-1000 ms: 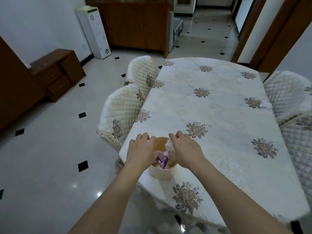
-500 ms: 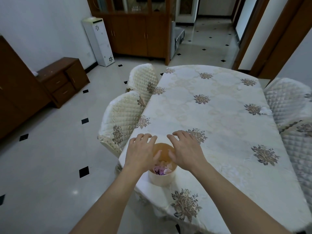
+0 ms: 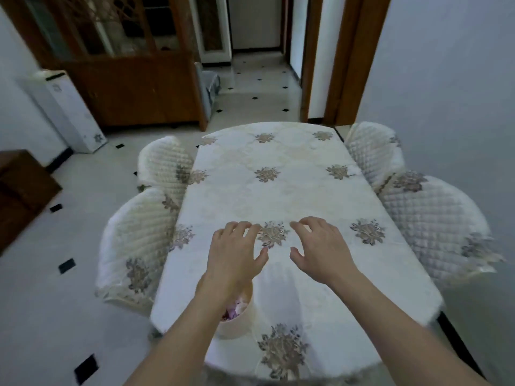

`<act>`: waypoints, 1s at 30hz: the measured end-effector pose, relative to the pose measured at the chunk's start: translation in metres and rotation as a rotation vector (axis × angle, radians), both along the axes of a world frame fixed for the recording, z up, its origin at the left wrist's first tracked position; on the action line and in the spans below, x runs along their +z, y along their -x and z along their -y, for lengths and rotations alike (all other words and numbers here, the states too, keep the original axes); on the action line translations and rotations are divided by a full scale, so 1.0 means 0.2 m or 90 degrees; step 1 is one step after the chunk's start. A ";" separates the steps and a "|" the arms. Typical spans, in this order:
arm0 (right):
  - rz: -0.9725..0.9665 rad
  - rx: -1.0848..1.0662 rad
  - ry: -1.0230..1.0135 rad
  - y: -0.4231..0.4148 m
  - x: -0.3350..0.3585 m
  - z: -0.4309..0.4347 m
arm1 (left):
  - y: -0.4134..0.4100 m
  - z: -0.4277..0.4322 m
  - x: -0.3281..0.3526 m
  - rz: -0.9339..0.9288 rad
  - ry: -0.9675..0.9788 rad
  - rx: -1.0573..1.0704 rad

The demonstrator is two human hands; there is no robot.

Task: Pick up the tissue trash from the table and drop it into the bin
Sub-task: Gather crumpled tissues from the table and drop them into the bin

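Head view, read from the left: a quilted chair cover [image 3: 133, 240] sits just beside the table edge, then the tablecloth [image 3: 278, 190] with its flower medallions. The left hand [image 3: 232, 252] hovers low over the cloth, fingers spread and slightly curled, nothing in its grasp. Under its wrist and forearm stands the small cream bin [image 3: 239, 320], near the table's near-left edge; pale and purplish tissue trash [image 3: 237, 309] shows inside it, partly hidden by the arm. Further right, the right hand [image 3: 317, 252] is likewise splayed and empty, palm down above the cloth, apart from the left with one medallion between them. Beyond it more quilted chairs line the right side.

No loose tissue is visible on the cloth, so the drop looks done, judging by the filled bin and two empty hands; blur makes small scraps hard to rule out.

The chief risk is the left forearm, which crosses directly over the bin. A careless pull back or downward sweep could clip the rim and tip the light container, spilling tissue over the nearby edge. Dragging either palm could also bunch the loose cloth and shift the bin with it.
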State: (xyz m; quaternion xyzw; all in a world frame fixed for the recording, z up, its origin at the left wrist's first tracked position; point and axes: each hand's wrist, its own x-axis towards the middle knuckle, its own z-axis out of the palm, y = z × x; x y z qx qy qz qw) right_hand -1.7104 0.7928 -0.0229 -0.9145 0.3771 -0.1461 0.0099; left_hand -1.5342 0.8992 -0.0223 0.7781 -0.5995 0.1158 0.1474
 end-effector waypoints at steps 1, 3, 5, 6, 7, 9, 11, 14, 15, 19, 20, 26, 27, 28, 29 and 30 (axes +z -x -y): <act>-0.006 -0.031 0.003 0.06 0.00 0.00 | 0.03 0.03 0.00 -0.003 0.002 -0.029; 0.000 -0.101 0.012 0.20 -0.01 -0.01 | 0.10 0.10 0.00 -0.009 0.008 -0.086; 0.006 -0.176 0.018 0.35 -0.02 -0.05 | 0.18 0.17 -0.01 -0.019 0.000 -0.149; 0.008 -0.211 0.024 0.44 -0.02 -0.08 | 0.23 0.19 -0.02 -0.021 -0.006 -0.183; 0.009 -0.245 0.031 0.52 -0.03 -0.11 | 0.29 0.21 -0.03 -0.020 -0.010 -0.216; 0.008 -0.315 0.041 0.69 -0.04 -0.19 | 0.42 0.25 -0.04 -0.017 -0.012 -0.281; 0.004 -0.389 0.039 0.85 -0.04 -0.28 | 0.57 0.27 -0.05 -0.020 -0.010 -0.343; 0.006 -0.481 0.037 1.06 -0.04 -0.42 | 0.78 0.30 -0.07 -0.021 -0.010 -0.421; 0.011 -0.506 0.040 1.12 -0.04 -0.46 | 0.85 0.30 -0.08 -0.023 -0.009 -0.442; 0.018 -0.579 0.038 1.31 -0.05 -0.59 | 1.08 0.32 -0.10 -0.028 -0.003 -0.509; 0.010 -0.594 0.037 1.34 -0.06 -0.60 | 1.13 0.32 -0.10 -0.026 -0.004 -0.524; 0.006 -0.656 0.037 1.53 -0.11 -0.60 | 1.38 0.41 -0.13 -0.015 -0.012 -0.575; 0.007 -0.658 0.033 1.56 -0.12 -0.57 | 1.41 0.44 -0.14 -0.015 -0.013 -0.577; 0.010 -0.659 0.027 1.60 -0.13 -0.54 | 1.45 0.47 -0.14 -0.015 -0.014 -0.578; 0.015 -0.657 0.019 1.64 -0.14 -0.51 | 1.49 0.50 -0.15 -0.015 -0.017 -0.578; 0.019 -0.655 0.012 1.68 -0.16 -0.47 | 1.53 0.54 -0.16 -0.014 -0.020 -0.578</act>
